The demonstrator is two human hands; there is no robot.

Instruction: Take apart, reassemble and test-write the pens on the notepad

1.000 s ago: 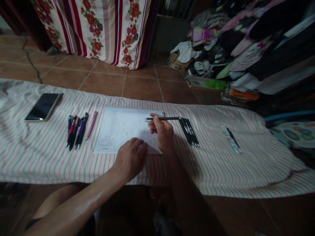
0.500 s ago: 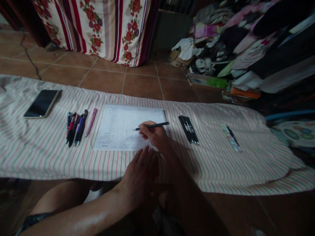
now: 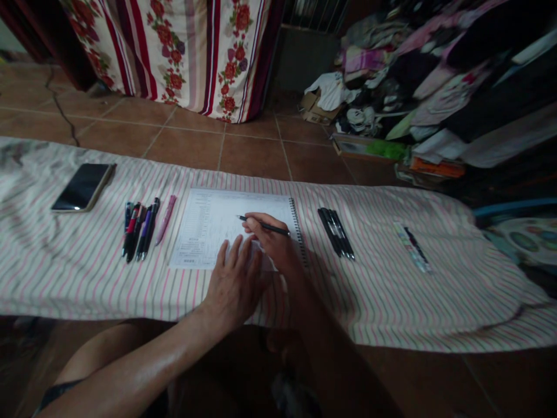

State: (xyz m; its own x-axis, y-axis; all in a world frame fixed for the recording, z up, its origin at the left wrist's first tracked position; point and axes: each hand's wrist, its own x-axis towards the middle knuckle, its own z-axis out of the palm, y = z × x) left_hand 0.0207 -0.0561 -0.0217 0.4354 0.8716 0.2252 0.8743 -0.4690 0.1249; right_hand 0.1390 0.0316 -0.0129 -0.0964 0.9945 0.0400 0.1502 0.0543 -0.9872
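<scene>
a: where's the pen?
b: black pen (image 3: 263, 226) is in the right hand (image 3: 275, 247), grip clamped on the barrel. tip points left, over the page of the spiral notebook (image 3: 209, 226).
a: tip touching the paper?
b: can't tell, too dim. notebook lies flat on the bench (image 3: 391, 290), spiral along its right edge.
a: left hand?
b: left hand (image 3: 235, 284) is flat, grip apart, holding nothing. fingers are spread on the notebook's near edge, just beside the right hand.
a: around it?
b: left of the notebook is a row of mixed pens (image 3: 138, 231), with a pink pen (image 3: 165, 219) nearest the page. further left is a phone (image 3: 82, 187), screen dark. right of the notebook are bunched dark pens (image 3: 336, 232), then a thin strip (image 3: 412, 248) well apart. a striped cloth (image 3: 65, 261) covers the bench.
a: background?
b: tiled floor (image 3: 252, 154), floral sheet (image 3: 195, 52), clothes pile (image 3: 435, 75) at far right.
</scene>
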